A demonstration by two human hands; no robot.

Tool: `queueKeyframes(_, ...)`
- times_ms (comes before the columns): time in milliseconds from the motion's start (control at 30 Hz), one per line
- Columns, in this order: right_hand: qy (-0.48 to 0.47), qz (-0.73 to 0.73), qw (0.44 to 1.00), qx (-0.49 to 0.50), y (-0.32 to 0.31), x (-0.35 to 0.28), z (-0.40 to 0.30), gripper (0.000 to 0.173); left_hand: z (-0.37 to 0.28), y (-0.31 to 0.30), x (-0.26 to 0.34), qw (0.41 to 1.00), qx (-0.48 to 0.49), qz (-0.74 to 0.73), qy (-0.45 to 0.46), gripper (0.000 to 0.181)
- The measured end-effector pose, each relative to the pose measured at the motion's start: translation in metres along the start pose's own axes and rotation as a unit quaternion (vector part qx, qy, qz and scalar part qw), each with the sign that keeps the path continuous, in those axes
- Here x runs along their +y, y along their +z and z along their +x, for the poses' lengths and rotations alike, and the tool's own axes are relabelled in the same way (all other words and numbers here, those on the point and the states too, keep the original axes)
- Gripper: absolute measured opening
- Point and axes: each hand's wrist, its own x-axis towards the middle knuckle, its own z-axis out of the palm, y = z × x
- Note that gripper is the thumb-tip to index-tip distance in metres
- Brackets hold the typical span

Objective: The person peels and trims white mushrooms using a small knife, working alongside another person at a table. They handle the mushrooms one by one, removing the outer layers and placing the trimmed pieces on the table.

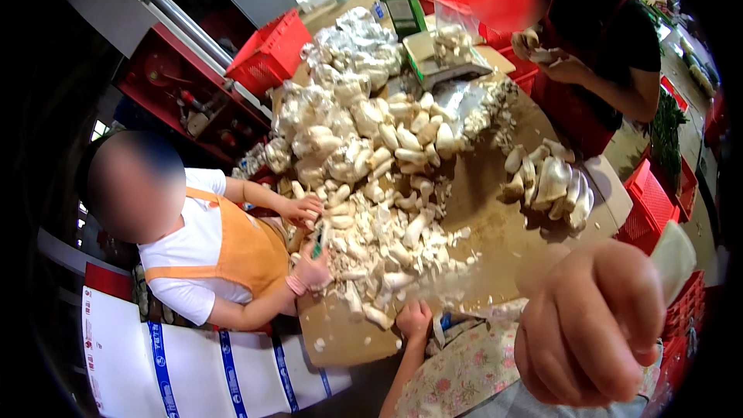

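My right hand (586, 325) is raised close to the camera, fingers curled. A pale, smooth flat thing (673, 261) shows behind its knuckles; whether the hand holds it is hidden. Lower and farther off, my left hand (415, 319) rests with bent fingers at the near edge of the cardboard-covered table (505, 261), and nothing shows in it. Close to that hand lies a single king oyster mushroom (377, 316). Beyond it spreads a heap of king oyster mushrooms (406, 139) with loose trimmings (371, 244). A separate mushroom pile (551, 183) sits to the right.
Across the left edge, a person in an orange apron (249, 244) works with a green-handled tool (317, 249). Another person (603, 52) stands at the back right. Mushrooms rest on a scale (447, 61) near red crates (273, 49). White foam boxes (191, 366) stand lower left.
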Motion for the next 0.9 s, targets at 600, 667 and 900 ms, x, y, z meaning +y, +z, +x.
queueKeyframes(600,-0.115,-0.069,0.99,0.036,0.018,-0.004,-0.008,0.011,0.004,-0.005,0.004,0.998,-0.025,-0.039,-0.036,0.02)
queueKeyframes(667,-0.115,-0.089,0.989,0.037,0.022,-0.006,-0.012,0.013,0.004,-0.004,0.002,0.998,-0.017,-0.043,-0.03,0.022)
queueKeyframes(900,-0.138,-0.123,0.981,0.055,0.029,-0.006,-0.018,0.017,0.002,-0.005,0.002,0.999,-0.009,-0.035,-0.029,0.023)
